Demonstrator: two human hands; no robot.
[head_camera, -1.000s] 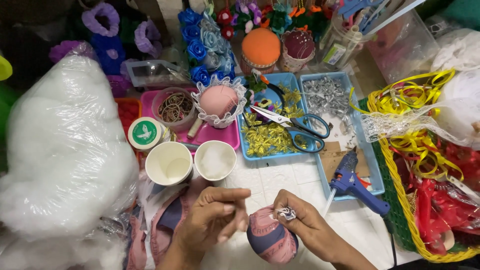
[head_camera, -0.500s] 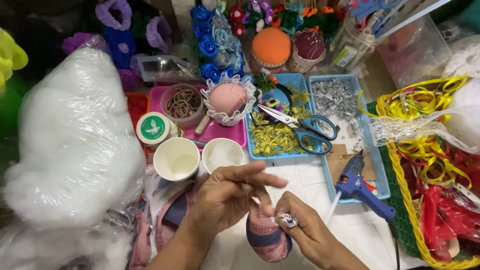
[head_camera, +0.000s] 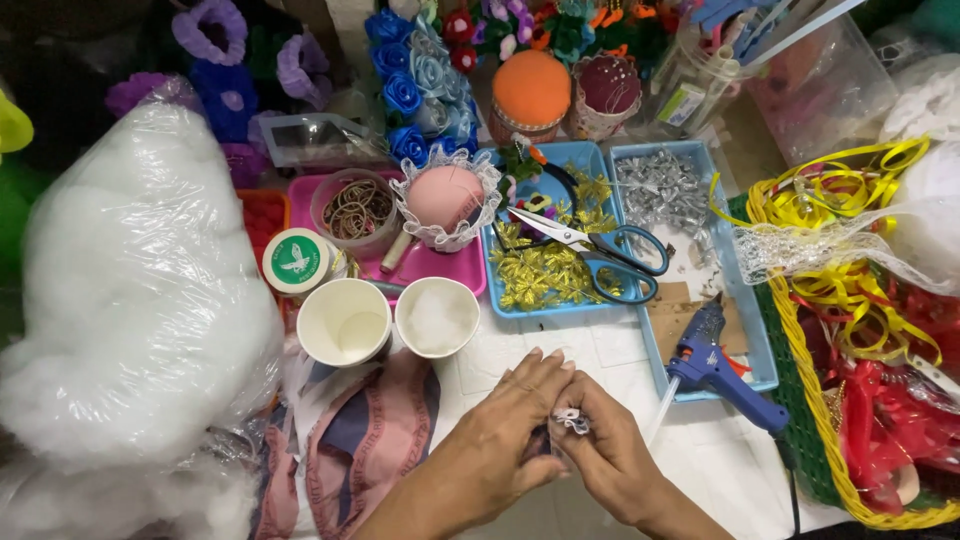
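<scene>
Pinched between both hands: silver trim (head_camera: 572, 421), left hand (head_camera: 505, 435) and right hand (head_camera: 607, 455) pressed together over it, trim at fingertips, 2 cups (head_camera: 345, 320) beyond.

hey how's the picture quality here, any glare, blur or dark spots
Head view: even, bright light, sharp on the scissors and glue gun; mild glare on the plastic stuffing bag; upper-left corner dark; both hands slightly soft, hiding what they pinch.
</scene>
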